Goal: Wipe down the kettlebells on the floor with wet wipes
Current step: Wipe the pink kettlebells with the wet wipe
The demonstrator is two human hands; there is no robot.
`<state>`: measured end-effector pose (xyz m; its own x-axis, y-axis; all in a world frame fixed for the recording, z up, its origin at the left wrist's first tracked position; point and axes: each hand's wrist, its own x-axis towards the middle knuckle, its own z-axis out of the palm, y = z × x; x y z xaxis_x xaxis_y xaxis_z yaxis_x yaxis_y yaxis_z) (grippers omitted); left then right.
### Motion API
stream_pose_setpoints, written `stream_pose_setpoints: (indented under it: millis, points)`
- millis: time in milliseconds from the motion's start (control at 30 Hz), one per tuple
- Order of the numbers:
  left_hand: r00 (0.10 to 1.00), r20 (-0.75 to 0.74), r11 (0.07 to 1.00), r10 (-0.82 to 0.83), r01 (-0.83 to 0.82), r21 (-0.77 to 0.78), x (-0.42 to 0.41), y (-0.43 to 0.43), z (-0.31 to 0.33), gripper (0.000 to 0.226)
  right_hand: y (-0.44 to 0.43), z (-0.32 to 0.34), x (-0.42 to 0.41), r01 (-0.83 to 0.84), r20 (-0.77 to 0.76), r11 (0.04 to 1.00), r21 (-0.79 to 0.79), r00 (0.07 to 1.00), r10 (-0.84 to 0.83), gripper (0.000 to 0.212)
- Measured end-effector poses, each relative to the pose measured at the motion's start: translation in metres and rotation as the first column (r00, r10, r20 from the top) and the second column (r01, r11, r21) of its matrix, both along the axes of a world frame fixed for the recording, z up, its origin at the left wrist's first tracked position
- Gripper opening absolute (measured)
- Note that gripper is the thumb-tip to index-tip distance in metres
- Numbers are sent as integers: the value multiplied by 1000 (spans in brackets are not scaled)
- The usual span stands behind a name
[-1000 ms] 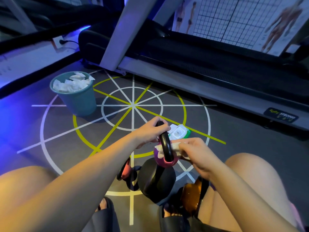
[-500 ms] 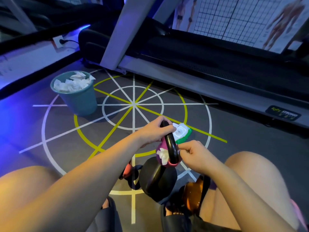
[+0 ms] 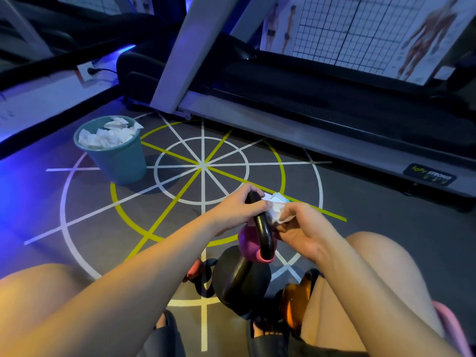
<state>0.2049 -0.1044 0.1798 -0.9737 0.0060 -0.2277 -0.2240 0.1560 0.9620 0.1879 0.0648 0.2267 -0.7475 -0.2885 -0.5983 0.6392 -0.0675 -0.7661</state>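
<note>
My left hand [image 3: 238, 210] grips the top of the black handle of a pink kettlebell [image 3: 253, 244], held up above the floor. Against the right side of that handle, my right hand [image 3: 300, 226] pinches a crumpled white wet wipe [image 3: 277, 213]. Just behind the hands, a green and white pack of wet wipes [image 3: 279, 197] lies on the floor, mostly hidden. Below the pink one stands a large black kettlebell [image 3: 240, 282]. A red kettlebell [image 3: 194, 270] sits to its left and an orange one [image 3: 296, 301] to its right, by my knee.
A teal bin [image 3: 121, 161] full of used white wipes stands on the floor at the left. A treadmill [image 3: 309, 130] runs across the back. The grey floor carries a circle of white and yellow lines [image 3: 203, 164]. My knees and dark sandals frame the kettlebells.
The wipe has gone from the lower left side of the handle to its upper right side, with my right hand raised to it. My left hand keeps its grip on the handle top.
</note>
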Motion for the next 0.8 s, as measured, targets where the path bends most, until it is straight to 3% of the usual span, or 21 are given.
stream_pose_setpoints:
  millis: [167, 333, 500, 667, 733, 800]
  points:
    - [998, 35, 999, 44, -44, -11, -1, -1, 2, 45, 4, 3, 16, -256, -8, 950, 180, 965, 262, 14]
    - [1000, 5, 1000, 4, -4, -15, 2, 4, 5, 57, -1, 5, 8, -135, -25, 988, 69, 990, 137, 6]
    - [1000, 11, 1000, 16, -16, -26, 2, -1, 5, 54, 5, 3, 16, -320, -27, 939, 124, 945, 326, 11]
    - [999, 31, 999, 31, -30, -22, 1, -3, 5, 55, 1, 5, 14, -373, -127, 924, 88, 916, 381, 24]
    - [998, 45, 999, 35, -35, -13, 3, -2, 6, 63, 1, 6, 15, -420, -141, 903, 89, 892, 429, 28]
    - [997, 67, 999, 28, -29, 19, 8, -3, 5, 84, 1, 4, 15, -395, -152, 915, 85, 902, 404, 28]
